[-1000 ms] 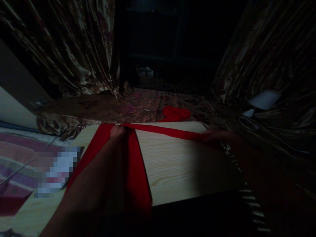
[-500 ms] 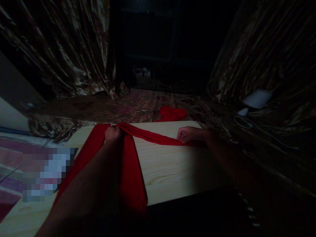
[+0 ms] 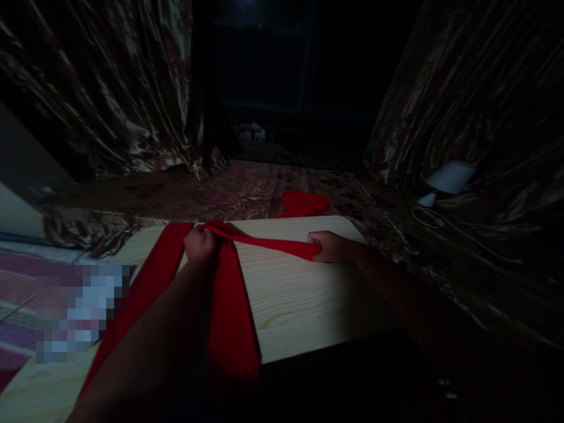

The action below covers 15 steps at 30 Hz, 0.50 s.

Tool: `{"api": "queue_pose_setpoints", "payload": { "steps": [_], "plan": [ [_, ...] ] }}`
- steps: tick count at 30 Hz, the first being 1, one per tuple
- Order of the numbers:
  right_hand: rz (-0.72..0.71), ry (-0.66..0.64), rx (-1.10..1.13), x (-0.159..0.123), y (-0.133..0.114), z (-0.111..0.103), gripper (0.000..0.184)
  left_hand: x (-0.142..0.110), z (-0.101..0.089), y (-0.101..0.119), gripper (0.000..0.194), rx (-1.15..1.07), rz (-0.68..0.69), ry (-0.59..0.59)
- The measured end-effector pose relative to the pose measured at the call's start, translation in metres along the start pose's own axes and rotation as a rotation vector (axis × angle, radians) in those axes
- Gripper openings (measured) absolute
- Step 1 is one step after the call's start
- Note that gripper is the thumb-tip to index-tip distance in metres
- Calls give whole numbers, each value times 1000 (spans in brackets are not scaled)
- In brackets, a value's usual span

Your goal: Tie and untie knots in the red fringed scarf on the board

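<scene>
Red cloth laid on the table: two broad bands are run from the table's far edge toward its near side, and a narrow, gathered length is drawn out over the tabletop toward the right. The cloth is gripped at the table's far edge by the left hand, fingers curled tight; what is pinched beneath them is hidden by the knuckles. The narrow length is held over the table's right half by the right hand, fingers closed around it. The left-hand band is partly covered by the left forearm; the near ends of both bands are lost in shadow.

Table's surface: pale, wood-grained; its near part is swallowed by black. Room very dim. Beyond the table's far edge, a ledge is covered in patterned fabric, with a red bundle on it; its lower part is cut off by the table's edge, so any join with the cloth cannot be told.

Flanking the ledge beyond the table, a left curtain and a right curtain are hung. To the table's far right, a white lamp is seen with its cord. At the table's left, a pixelated item is blurred past naming; striped fabric is partly blocked by it.
</scene>
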State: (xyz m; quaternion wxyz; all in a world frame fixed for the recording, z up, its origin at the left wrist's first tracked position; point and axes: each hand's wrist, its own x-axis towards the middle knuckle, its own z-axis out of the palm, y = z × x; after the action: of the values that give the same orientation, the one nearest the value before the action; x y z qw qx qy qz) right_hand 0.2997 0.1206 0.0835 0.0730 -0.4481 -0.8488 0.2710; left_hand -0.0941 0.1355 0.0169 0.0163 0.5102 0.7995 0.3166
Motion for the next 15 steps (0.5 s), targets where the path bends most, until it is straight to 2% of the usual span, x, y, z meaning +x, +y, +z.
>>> {"api": "queue_pose_setpoints", "payload": {
  "steps": [3, 5, 8, 10, 15],
  "plan": [
    [21, -219, 176, -6, -10, -12, 32, -3, -2, 1, 40, 35, 41, -19],
    [7, -321, 168, -10, -18, -17, 28, -4, -2, 0, 40, 57, 75, -33],
    [30, -409, 97, -15, -29, -18, 23, -4, -1, -2, 38, 55, 99, -39],
    [70, -458, 50, -17, -29, -19, 27, -2, 0, -3, 38, 49, 78, -43],
    [111, -531, 60, -24, -4, -36, 44, 0, 0, -3, 39, 77, 57, -53]
  ]
}}
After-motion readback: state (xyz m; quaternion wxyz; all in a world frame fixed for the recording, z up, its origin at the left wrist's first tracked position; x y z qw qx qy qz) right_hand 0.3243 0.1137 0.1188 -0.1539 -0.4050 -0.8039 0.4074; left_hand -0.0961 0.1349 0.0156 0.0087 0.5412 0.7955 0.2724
